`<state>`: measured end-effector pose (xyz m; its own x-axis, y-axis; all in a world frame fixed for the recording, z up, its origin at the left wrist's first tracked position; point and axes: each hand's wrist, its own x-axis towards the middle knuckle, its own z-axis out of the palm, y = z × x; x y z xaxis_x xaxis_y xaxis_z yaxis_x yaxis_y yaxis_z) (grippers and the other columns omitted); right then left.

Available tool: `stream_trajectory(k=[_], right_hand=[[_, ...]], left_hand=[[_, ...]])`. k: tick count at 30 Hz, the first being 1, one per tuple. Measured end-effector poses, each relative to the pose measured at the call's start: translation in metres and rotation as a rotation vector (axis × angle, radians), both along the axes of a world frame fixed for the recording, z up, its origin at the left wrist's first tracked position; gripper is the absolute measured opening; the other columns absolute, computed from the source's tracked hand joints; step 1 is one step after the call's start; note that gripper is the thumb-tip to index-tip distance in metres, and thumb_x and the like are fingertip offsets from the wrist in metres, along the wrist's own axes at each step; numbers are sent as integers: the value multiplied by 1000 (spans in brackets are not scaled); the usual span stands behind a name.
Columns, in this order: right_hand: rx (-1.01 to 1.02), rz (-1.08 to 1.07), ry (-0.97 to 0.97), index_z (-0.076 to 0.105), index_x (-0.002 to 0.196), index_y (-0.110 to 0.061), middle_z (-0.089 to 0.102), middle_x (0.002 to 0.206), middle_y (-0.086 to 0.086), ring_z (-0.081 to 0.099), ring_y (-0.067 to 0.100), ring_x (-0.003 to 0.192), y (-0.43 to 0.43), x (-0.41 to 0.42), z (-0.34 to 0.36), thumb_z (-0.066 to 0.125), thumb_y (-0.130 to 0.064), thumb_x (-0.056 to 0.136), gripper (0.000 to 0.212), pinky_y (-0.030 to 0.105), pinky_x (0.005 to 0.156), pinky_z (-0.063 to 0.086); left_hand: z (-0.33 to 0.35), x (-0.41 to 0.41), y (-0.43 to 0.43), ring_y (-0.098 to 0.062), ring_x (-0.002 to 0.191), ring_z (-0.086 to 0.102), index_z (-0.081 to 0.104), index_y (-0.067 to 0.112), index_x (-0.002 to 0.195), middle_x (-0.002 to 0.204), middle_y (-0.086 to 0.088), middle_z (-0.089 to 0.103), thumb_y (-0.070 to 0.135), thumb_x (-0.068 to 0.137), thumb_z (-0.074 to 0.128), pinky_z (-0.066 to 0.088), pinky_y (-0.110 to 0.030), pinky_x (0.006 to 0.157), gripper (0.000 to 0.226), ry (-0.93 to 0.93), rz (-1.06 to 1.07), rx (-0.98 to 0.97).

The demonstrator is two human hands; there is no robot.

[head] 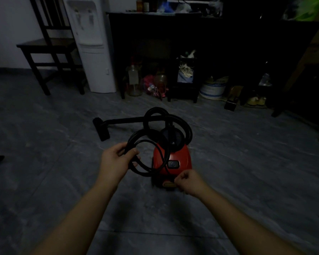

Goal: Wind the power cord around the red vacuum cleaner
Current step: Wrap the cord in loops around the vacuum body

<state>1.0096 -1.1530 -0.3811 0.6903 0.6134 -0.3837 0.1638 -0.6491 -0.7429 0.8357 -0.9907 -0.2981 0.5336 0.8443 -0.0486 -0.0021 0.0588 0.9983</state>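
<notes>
Head view, dim light. Item: power cord [143, 173], black, gathered in several loose loops at the centre of the frame, some strands draped over the left flank of the red vacuum cleaner [181, 159], which stands on the grey tiled floor [44, 181] just right of centre. Left hand [116, 161]: grip curled round the left side of the loops, thumb on top, bundle held clear of the floor. Right hand [187, 183]: fingers curled at the near end of the red body, beside a yellowish fitting [168, 184]; whether this grip pinches a strand or nothing cannot be told. Handling, by judgement: cord light, limp yet springy, smooth-jacketed, so loops are likely to slip or spring open unless held as a bundle; best taken across all strands together, as the left hand does. Body rigid, likely heavy enough to stay put under a gentle pull. Also present: thick black hose [155, 111] coiled behind the body, and floor nozzle [101, 129] at centre left.
</notes>
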Motion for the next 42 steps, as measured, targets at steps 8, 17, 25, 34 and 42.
stream_trajectory(k=[8, 17, 25, 34, 42], right_hand=[[50, -11, 115, 60, 81, -16, 65, 66, -2, 62, 5, 53, -3, -4, 6, 79, -12, 82, 19, 17, 47, 45], [221, -242, 175, 58, 89, -3, 67, 78, 21, 61, 27, 64, -8, 4, 17, 71, -4, 87, 13, 36, 65, 51], [513, -283, 206, 68, 98, -7, 72, 75, 1, 67, 10, 67, -7, 16, 31, 72, -3, 85, 14, 21, 64, 52], [667, -151, 176, 67, 123, -12, 71, 118, 4, 69, 9, 102, 1, 6, 45, 58, -11, 98, 26, 19, 85, 57], [576, 38, 56, 59, 129, -23, 64, 118, -11, 64, 11, 112, 2, -5, 34, 74, -11, 86, 47, 42, 103, 53]], left_hand=[[4, 1, -6, -27, 82, 76, 72, 11, 96, 89, -14, 77, 5, 90, 68, 63, -32, 67, 10, -16, -45, -45], [5, -1, -4, -27, 81, 77, 72, 11, 99, 87, -11, 77, 6, 90, 67, 63, -31, 64, 11, -6, -57, -41], [4, 1, -7, -28, 78, 76, 72, 5, 98, 85, -14, 76, 3, 91, 66, 56, -25, 54, 9, 22, -81, -56], [-4, 5, -10, -29, 81, 76, 72, 9, 96, 86, -12, 77, 4, 91, 66, 62, -35, 65, 9, 79, -160, -47], [1, 7, -25, -35, 84, 75, 69, 4, 101, 90, -20, 75, 7, 89, 70, 63, -40, 65, 12, 151, -222, -20]])
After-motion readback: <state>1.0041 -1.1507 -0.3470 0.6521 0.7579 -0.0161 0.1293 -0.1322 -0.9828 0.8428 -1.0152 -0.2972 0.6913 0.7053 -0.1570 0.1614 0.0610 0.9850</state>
